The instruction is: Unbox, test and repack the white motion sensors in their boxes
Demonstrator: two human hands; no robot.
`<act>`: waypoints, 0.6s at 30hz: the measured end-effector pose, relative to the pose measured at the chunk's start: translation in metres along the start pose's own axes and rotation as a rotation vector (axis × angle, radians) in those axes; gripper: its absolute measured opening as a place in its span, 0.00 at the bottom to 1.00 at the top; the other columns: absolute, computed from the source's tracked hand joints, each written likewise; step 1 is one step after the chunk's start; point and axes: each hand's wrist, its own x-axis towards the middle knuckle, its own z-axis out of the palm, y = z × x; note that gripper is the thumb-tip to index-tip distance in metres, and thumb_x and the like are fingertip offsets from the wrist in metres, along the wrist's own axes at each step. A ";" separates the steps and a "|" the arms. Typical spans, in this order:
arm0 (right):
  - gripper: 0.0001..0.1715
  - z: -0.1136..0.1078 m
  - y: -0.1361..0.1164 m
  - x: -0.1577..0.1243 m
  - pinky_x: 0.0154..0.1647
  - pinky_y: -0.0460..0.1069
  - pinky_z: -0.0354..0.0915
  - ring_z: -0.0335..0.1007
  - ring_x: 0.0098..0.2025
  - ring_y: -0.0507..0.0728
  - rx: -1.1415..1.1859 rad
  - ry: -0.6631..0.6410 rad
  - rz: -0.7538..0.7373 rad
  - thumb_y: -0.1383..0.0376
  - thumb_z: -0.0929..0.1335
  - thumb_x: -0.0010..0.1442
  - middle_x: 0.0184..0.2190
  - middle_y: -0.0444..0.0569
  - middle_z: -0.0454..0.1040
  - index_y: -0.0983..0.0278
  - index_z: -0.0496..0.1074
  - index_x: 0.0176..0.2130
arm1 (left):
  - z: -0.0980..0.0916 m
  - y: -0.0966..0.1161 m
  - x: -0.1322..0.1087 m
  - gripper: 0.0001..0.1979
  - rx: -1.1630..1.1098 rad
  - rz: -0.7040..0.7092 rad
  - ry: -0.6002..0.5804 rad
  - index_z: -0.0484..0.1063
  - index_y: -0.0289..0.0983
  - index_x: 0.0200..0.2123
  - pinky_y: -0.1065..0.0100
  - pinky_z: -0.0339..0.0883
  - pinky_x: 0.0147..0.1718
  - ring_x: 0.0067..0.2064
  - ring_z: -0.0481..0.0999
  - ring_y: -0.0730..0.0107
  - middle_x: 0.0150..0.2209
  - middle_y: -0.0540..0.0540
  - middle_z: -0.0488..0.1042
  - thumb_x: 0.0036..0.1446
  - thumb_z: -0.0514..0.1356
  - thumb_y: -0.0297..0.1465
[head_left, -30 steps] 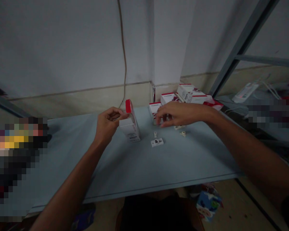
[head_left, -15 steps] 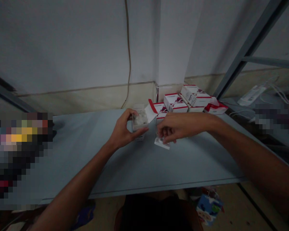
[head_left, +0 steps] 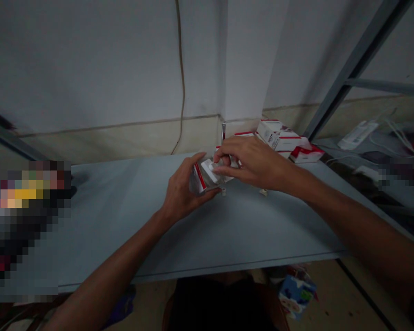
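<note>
My left hand (head_left: pixel 180 192) is wrapped around a small open white carton with red edging (head_left: pixel 199 178), holding it tilted above the blue-grey table. Its thumb and fingers press on opposite sides of the carton. My right hand (head_left: pixel 253 158) reaches over from the right with fingertips pinched on a small white piece (head_left: pixel 211 171) at the carton's open top. What the piece is exactly cannot be made out. Part of the carton and its contents are hidden behind the right fingers.
Several red-and-white cartons (head_left: pixel 271 131) are stacked against the wall behind my right hand. A tiny pale object (head_left: pixel 263 192) lies on the table (head_left: pixel 131 220). Metal frame posts (head_left: pixel 345 78) rise at the right, near a white power strip (head_left: pixel 359 134) with cables.
My right hand has moved up and left with the white piece, from beside the carton to its opening. The left hand has turned and tilted the carton.
</note>
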 end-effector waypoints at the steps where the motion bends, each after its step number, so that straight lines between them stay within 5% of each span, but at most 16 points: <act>1: 0.11 0.005 -0.002 0.000 0.45 0.51 0.57 0.68 0.41 0.58 -0.008 0.022 0.017 0.60 0.71 0.68 0.38 0.51 0.76 0.66 0.79 0.45 | 0.000 -0.001 -0.001 0.45 -0.006 -0.012 0.007 0.59 0.43 0.67 0.53 0.75 0.57 0.58 0.78 0.52 0.61 0.39 0.73 0.52 0.76 0.46; 7: 0.13 0.021 -0.016 0.002 0.48 0.53 0.58 0.66 0.44 0.61 -0.064 0.142 0.124 0.59 0.70 0.70 0.37 0.53 0.74 0.66 0.80 0.44 | 0.006 -0.004 -0.007 0.47 -0.004 -0.056 0.059 0.57 0.45 0.66 0.52 0.77 0.54 0.55 0.80 0.53 0.60 0.39 0.71 0.50 0.76 0.48; 15: 0.16 0.040 -0.019 0.004 0.49 0.57 0.60 0.66 0.44 0.64 -0.119 0.117 0.214 0.57 0.69 0.70 0.35 0.55 0.76 0.67 0.82 0.42 | 0.004 -0.003 -0.005 0.37 -0.020 -0.032 0.075 0.62 0.43 0.58 0.57 0.77 0.48 0.49 0.80 0.58 0.53 0.43 0.74 0.53 0.75 0.47; 18: 0.16 0.041 -0.015 0.002 0.49 0.57 0.63 0.68 0.46 0.64 -0.079 0.284 0.173 0.57 0.68 0.70 0.38 0.55 0.77 0.64 0.83 0.42 | 0.001 -0.003 -0.002 0.29 0.036 -0.007 0.060 0.65 0.42 0.52 0.59 0.75 0.46 0.46 0.79 0.61 0.47 0.45 0.76 0.54 0.74 0.45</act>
